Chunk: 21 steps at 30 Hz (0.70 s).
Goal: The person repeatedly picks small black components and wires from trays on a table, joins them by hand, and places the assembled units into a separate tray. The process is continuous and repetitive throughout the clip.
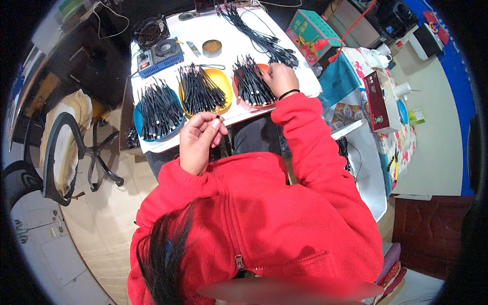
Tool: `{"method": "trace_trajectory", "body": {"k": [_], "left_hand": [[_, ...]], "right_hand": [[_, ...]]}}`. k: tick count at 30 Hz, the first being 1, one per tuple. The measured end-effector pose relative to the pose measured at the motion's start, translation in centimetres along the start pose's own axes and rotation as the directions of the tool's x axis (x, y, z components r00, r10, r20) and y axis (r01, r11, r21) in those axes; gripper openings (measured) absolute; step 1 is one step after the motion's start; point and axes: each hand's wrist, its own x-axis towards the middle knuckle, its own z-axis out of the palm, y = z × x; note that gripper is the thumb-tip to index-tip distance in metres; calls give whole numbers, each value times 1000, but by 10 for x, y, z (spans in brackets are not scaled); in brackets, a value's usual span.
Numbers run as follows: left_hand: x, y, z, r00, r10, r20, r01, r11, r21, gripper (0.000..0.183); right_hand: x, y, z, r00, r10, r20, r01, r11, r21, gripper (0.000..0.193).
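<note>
Nearest, at lower centre, is the wearer's red fleece jacket, sleeves reaching up the frame. The left hand, near the centre, pinches a small black cable end with a coppery tip between thumb and fingers, just below the yellow plastic tray. The right hand, right of centre, is curled at the right side of the orange-red tray, against its thin black cables with silvery ends; whether it grips one, I cannot tell.

Left of these, a blue tray carries another heap of black cables, and a third heap lies on the yellow tray. The step in hand seems to be handling single cables; the next move calls for a light fingertip pinch, separating one strand without dragging its neighbours.

Farther up the white tabletop stand a round tin and a blue box-shaped device, with longer black cables at upper centre.
</note>
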Motion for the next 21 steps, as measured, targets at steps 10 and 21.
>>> {"method": "trace_trajectory", "body": {"k": [10, 21], "left_hand": [[-2, 11, 15, 995, 12, -97, -29, 984, -177, 12], [-18, 24, 36, 982, 182, -46, -187, 963, -195, 17]], "right_hand": [[-57, -28, -52, 998, 28, 65, -66, 685, 726, 15], [-157, -102, -53, 953, -214, 213, -171, 198, 965, 13]]}}
